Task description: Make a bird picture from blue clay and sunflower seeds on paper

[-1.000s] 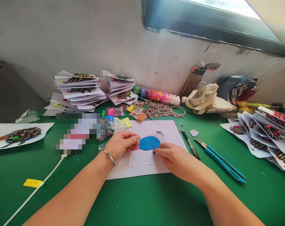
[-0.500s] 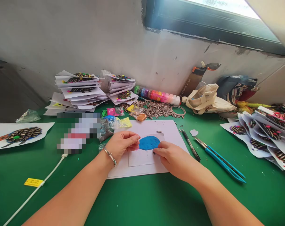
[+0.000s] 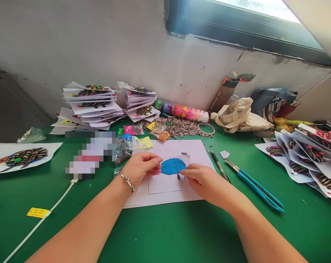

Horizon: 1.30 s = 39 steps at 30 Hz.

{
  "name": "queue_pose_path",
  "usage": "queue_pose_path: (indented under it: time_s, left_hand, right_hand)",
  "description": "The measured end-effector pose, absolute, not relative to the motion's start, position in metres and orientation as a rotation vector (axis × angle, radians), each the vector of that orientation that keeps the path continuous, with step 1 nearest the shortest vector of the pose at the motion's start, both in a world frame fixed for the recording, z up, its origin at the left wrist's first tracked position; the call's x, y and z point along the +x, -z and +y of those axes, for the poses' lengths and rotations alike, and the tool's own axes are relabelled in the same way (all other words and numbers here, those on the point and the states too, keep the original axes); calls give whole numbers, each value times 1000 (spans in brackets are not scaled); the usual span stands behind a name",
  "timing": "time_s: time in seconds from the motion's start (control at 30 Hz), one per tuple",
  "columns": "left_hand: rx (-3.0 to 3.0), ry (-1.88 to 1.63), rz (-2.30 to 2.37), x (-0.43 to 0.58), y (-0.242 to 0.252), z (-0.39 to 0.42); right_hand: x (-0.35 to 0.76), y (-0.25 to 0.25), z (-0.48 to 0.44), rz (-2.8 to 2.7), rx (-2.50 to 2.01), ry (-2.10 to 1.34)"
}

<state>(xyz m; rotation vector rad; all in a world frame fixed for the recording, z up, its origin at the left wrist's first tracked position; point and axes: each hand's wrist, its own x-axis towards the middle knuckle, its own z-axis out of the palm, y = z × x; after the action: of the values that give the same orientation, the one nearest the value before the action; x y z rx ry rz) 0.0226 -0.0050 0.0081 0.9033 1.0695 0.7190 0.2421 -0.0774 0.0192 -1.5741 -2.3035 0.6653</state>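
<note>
A flattened oval of blue modelling clay (image 3: 173,166) lies on a small sheet of white paper (image 3: 162,186), which rests on larger white sheets (image 3: 138,199). My left hand (image 3: 145,166), wearing a bracelet, is at the clay's left edge with thumb and fingers pinched together. A bit of pink shows under its fingertips; what they hold is hidden. At the clay's right edge, my right hand (image 3: 199,177) has its fingers drawn together, index tip against the blue rim. Whether it grips anything cannot be made out. A small dark piece (image 3: 178,176) sits just below the rim.
Above the clay lies a single sunflower seed (image 3: 184,153). A pen (image 3: 220,164) and a blue craft knife (image 3: 255,186) are on the right. Bagged clay (image 3: 143,143), a seed pile (image 3: 181,128) and stacked seed pictures (image 3: 94,106) stand behind. A white cable (image 3: 60,201) runs left.
My right hand has shifted slightly right, uncovering more of the blue clay's right end and leaving the dark piece apart from its fingers. My left hand stays pinched in place.
</note>
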Motion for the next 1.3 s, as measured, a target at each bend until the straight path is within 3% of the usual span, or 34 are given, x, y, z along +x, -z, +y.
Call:
queue_pose_path:
  time_s: [0.53,0.83,1.3]
  left_hand:
    - [899,-713,1074,22,-9,-5]
    - [913,-708,1065,22,-7,-5]
    - [904,-712,1073,22,-8,-6]
  right_hand:
    - [237,-24,-79,-2339,-1732,-586]
    - [237,-24,-80,-2239,-1664,-781]
    - [236,-21,-78,-2224,-1713,-791]
